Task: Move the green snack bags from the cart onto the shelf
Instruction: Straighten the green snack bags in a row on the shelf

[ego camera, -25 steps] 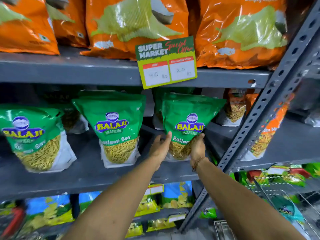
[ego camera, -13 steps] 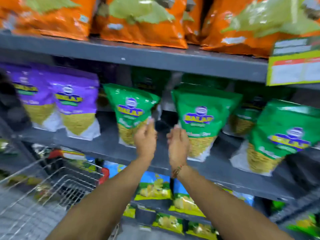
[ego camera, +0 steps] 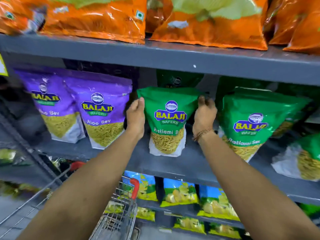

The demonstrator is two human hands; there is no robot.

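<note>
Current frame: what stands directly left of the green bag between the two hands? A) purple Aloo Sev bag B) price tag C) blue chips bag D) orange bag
A: the purple Aloo Sev bag stands on the same shelf, just left of the green Ratlami Sev bag, beside the left hand gripping that bag's edge.

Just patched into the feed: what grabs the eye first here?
The green Ratlami Sev bag stands at centre on the middle shelf, the left hand gripping its left edge and the right hand at its right edge. Purple Aloo Sev bags stand left of it. Orange bags line the top shelf.
</note>
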